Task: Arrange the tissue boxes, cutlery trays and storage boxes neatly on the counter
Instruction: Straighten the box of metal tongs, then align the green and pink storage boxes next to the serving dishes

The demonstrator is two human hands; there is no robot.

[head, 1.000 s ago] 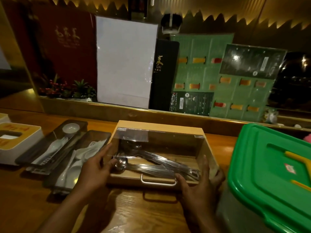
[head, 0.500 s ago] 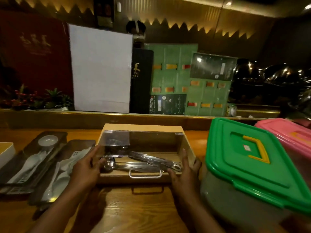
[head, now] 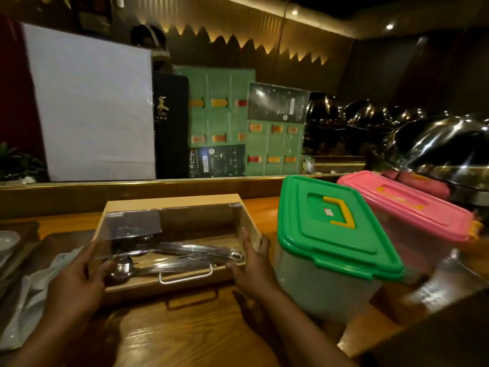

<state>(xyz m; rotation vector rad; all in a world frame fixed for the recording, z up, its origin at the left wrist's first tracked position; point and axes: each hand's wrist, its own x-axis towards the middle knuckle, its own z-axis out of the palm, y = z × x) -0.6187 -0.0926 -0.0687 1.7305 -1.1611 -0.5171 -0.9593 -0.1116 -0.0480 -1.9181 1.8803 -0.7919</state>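
Gripping wooden cutlery box [head: 173, 207] sides, green-lidded box [head: 330, 250] just right

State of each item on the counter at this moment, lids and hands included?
Wooden cutlery box: clear lid closed, metal cutlery inside.
Green-lidded storage box: lid on, handle flat.
Pink-lidded storage box: lid on.
Left hand: gripping box's left side.
Right hand: gripping its right side.

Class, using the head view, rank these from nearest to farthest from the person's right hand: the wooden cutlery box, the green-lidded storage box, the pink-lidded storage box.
1. wooden cutlery box: touching the right hand, on its left.
2. green-lidded storage box: just to its right.
3. pink-lidded storage box: farther right, behind the green one.
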